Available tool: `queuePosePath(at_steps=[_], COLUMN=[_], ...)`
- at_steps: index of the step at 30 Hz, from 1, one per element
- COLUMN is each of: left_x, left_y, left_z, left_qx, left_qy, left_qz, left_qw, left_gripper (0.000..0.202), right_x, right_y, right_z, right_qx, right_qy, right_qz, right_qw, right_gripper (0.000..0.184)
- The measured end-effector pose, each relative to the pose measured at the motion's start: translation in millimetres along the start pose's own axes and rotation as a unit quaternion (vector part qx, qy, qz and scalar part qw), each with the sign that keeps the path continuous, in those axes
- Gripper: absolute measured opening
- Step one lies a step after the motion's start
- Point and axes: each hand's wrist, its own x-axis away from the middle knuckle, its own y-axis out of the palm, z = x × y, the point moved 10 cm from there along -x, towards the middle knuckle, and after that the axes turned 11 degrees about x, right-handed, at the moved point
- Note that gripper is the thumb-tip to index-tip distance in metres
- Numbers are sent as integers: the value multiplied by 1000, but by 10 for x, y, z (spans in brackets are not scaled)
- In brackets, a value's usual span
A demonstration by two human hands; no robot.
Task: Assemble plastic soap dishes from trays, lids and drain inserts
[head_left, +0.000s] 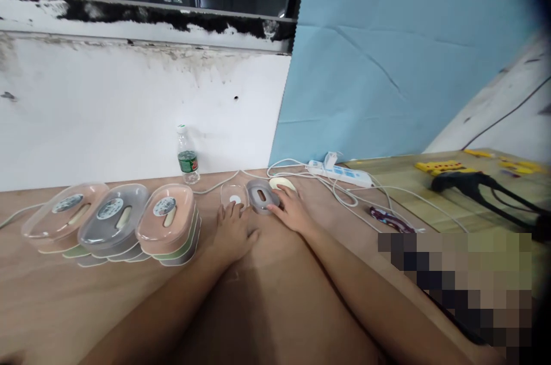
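My left hand (236, 228) lies with its fingers spread, the fingertips at the near edge of a small clear plastic lid (227, 195) with a white round spot. My right hand (293, 211) is stretched out, thumb and fingers apart. Its thumb touches the near right edge of a grey oval plastic piece (255, 195) with a slot in it. The fingers of that hand reach over the near edge of a cream oval piece (284, 182), which they partly cover. The three pieces lie side by side on the wooden table (275, 279).
Left are stacked oval plastic boxes with clear covers: pink (51, 221), grey (101, 233) and pink (148, 230). A green-labelled bottle (187, 161) stands by the wall. A white power strip (353, 177) with cables (344, 198) and a dark red patterned object (390, 218) are right.
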Motion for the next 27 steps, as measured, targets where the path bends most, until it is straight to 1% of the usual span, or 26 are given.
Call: queuePosePath(at_steps=[4,8,14,17,21,24,27], left_x=[1,7,17,25,42,49,62], left_y=[13,-23,-71,-89,-113,-118,-145], left_z=[-1,45,98,83,51,56,76], left_qx=[-1,-4,-2,-6,-11,-15,-19], left_qy=[2,5,8,2,-13,-9,7], left_qz=[5,18,25,37,58,61,64], left_qw=[1000,1000,1000,999,998,998,998], left_gripper=[60,60,54,51,47,48,46], right_x=[28,60,91,76,65,43,28], right_y=[-40,-65,-17,11,-8,-27,-96], right_z=[-142,-240,-114,-83,-82,-75,-66], right_qx=[-16,-46,-85,-94,-89,-89,-88], right_qy=[-48,-76,-54,-50,-52,-59,-56], right_qz=[5,13,27,30,43,59,96], right_qw=[999,996,995,994,994,993,990], right_gripper=[58,53,43,40,38,42,54])
